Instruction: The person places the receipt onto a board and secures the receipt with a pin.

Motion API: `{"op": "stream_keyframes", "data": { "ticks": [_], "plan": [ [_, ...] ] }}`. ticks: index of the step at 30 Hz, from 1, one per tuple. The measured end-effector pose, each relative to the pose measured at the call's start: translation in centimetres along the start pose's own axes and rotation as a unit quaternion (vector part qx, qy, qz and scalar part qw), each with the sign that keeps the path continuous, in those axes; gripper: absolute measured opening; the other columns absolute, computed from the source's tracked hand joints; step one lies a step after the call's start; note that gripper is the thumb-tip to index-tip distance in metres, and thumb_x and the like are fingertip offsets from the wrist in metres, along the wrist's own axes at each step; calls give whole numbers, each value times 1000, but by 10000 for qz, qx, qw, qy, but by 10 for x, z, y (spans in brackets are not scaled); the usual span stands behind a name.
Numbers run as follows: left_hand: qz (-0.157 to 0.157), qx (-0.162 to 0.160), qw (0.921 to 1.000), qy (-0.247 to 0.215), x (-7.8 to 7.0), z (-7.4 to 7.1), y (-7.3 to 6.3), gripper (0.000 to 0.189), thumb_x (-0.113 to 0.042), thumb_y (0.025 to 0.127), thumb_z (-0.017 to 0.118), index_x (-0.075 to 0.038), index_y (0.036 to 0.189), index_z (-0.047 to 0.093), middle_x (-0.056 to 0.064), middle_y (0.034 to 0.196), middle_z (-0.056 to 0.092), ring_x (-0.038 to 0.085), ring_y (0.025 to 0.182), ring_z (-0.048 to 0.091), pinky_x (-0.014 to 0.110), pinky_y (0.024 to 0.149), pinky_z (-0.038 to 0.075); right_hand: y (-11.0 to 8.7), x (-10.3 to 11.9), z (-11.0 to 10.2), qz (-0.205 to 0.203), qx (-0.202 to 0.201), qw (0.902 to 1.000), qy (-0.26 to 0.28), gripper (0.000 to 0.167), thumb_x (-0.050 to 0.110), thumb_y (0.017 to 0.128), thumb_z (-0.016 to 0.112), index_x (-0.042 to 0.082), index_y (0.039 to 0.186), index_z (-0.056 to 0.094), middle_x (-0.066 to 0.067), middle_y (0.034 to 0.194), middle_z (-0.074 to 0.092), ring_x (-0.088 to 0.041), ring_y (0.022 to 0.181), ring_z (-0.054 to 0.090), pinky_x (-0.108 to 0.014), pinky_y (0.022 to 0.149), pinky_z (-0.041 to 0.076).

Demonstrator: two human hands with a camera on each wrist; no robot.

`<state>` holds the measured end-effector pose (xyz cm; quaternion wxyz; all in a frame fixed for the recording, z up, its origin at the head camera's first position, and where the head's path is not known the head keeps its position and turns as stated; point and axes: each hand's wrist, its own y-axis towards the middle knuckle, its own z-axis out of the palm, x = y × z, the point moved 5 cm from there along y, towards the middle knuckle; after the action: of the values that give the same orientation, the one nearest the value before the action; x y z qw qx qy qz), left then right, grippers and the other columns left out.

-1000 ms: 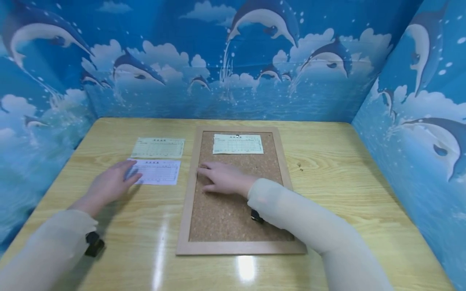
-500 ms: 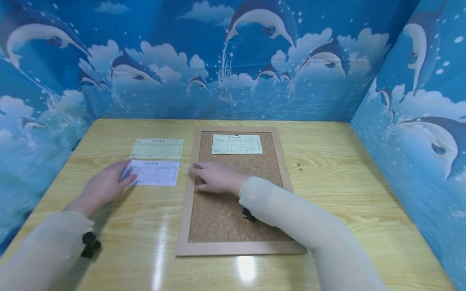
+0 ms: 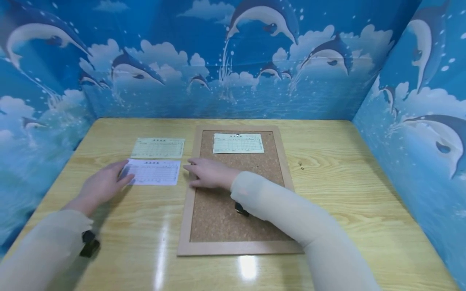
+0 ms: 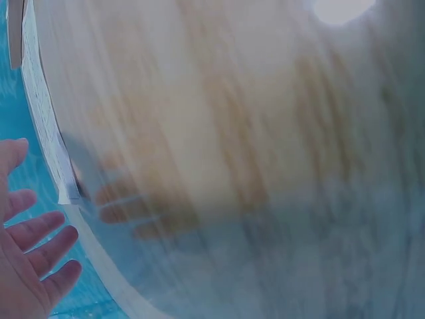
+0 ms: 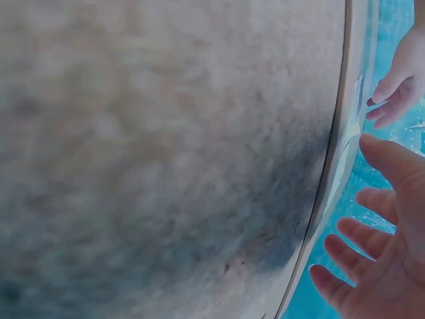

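A lilac-white printed form slip (image 3: 154,173) lies flat on the table, left of the framed corkboard (image 3: 236,220). My left hand (image 3: 102,186) is at the slip's left edge, fingertips overlapping its corner in the head view. In the left wrist view, that hand's spread fingers (image 4: 50,252) show beside the slip's edge. Across the board's left frame reaches my right hand (image 3: 211,173), its fingertips pointing toward the slip's right edge and apart from it. The right wrist view shows its fingers (image 5: 352,256) loosely spread, with nothing between them.
Directly behind the lilac slip lies a pale green form slip (image 3: 158,148). Another green slip (image 3: 238,144) is fixed at the board's top by a small pin (image 3: 238,135). Small dark bits (image 3: 300,165) lie right of the board. Dolphin-printed curtains (image 3: 233,93) enclose the table.
My right hand has moved left, from over the cork to across the board's left frame. My left hand has shifted slightly left along the lilac slip's edge. The slips stay in place.
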<state>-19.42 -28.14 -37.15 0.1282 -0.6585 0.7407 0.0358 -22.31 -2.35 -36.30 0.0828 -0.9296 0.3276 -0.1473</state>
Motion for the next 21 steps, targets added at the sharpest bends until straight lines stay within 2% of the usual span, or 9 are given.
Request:
{"op": "stream_keyframes", "data": {
  "ticks": [7, 14, 21],
  "plan": [
    [-163, 149, 9998, 30, 3, 1, 3, 73, -46, 94, 49, 8, 140, 30, 37, 136, 31, 55, 120, 30, 65, 94, 28, 10, 2, 1, -15, 91, 9999, -130, 62, 40, 95, 50, 13, 146, 31, -10, 151, 25, -22, 137, 26, -32, 109, 24],
    [-333, 510, 9980, -145, 7, 3, 11, 77, -48, 95, 46, 9, 142, 25, 37, 137, 29, 55, 122, 28, 66, 95, 26, 18, 1, 3, -8, 151, 9997, -192, 59, 39, 96, 50, 13, 146, 33, -9, 150, 28, -21, 137, 26, -31, 110, 22],
    [-483, 564, 9972, -69, 12, 3, 15, 75, -44, 95, 48, 12, 140, 26, 39, 135, 31, 56, 119, 32, 66, 92, 29, 26, 5, 5, 41, 271, 9992, -284, 59, 42, 96, 48, 16, 146, 32, -7, 150, 29, -21, 137, 24, -32, 110, 21]
  ]
}}
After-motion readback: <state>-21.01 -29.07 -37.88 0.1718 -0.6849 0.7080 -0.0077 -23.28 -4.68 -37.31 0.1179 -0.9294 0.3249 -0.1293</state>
